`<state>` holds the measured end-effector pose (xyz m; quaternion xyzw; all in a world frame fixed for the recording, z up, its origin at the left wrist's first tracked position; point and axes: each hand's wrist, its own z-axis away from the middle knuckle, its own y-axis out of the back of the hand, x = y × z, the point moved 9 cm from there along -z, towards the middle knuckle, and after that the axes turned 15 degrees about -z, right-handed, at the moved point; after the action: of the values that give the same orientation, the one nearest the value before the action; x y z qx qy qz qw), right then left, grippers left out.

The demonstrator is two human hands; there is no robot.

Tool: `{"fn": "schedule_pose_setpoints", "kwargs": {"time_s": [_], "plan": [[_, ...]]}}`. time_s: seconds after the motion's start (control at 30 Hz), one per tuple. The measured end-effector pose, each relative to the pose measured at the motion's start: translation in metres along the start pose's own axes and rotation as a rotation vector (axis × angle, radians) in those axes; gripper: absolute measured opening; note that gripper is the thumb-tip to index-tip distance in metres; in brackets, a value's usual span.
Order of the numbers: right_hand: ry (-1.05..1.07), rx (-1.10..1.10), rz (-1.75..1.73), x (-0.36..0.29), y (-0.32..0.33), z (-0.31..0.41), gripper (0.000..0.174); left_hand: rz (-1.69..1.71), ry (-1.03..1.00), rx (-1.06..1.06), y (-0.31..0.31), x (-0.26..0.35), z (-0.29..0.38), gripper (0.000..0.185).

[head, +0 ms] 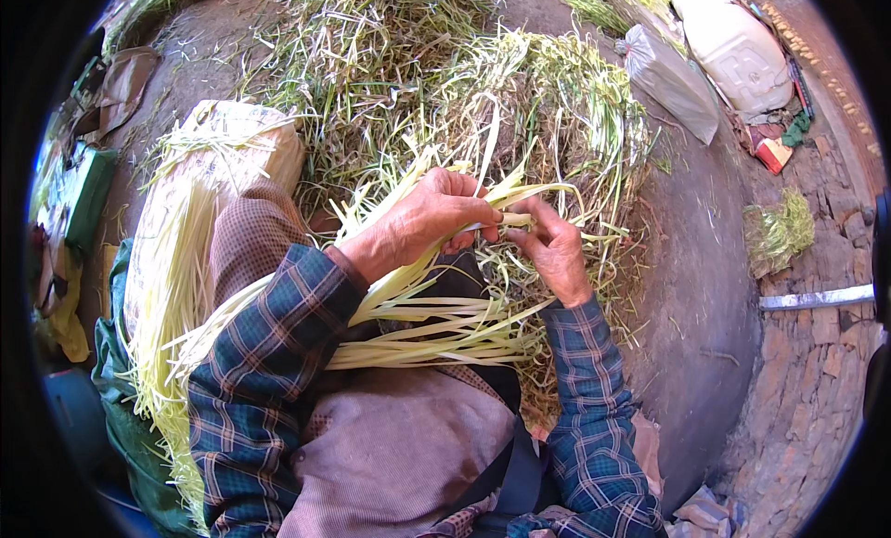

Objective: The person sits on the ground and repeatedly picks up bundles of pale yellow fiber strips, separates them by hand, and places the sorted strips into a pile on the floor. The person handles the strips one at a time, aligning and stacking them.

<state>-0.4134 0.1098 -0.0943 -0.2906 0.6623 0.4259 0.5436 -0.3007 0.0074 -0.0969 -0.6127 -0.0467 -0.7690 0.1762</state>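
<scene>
My left hand is closed around a few pale yellow-green leaf blades, which look like blanched chives. Beside it on the right, the thumb and fingers of my right hand pinch the pale stem ends of the blades. More long blades lie across my lap beneath both wrists. To the left, a thick bundle of similar blades drapes over a pale wrapped block that bears writing. The fingertips of my left hand are partly hidden by the blades.
A heap of green and dry leaf scraps covers the ground ahead. At the far right are a white plastic jerrycan, a pale plastic bag and a metal strip over rough stone. A green cloth hangs at the left.
</scene>
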Motion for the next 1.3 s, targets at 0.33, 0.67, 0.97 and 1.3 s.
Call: {"fn": "schedule_pose_setpoints", "kwargs": {"time_s": [0.33,0.67,0.97,1.3], "plan": [[-0.040,-0.010,-0.081,0.022,0.025,0.017,0.016,-0.123,0.050,0.060,0.005,-0.015,-0.003,0.009],[0.186,-0.194,1.087,0.032,0.014,0.033,0.022,-0.233,0.051,0.034,-0.007,-0.023,-0.008,0.008],[0.439,0.253,0.419,-0.056,0.049,0.032,0.050,-0.321,0.036,0.018,-0.013,-0.026,-0.010,0.009],[0.345,0.043,0.321,-0.014,0.046,0.028,0.018,-0.046,-0.004,0.001,-0.009,-0.013,0.000,0.018]]}}
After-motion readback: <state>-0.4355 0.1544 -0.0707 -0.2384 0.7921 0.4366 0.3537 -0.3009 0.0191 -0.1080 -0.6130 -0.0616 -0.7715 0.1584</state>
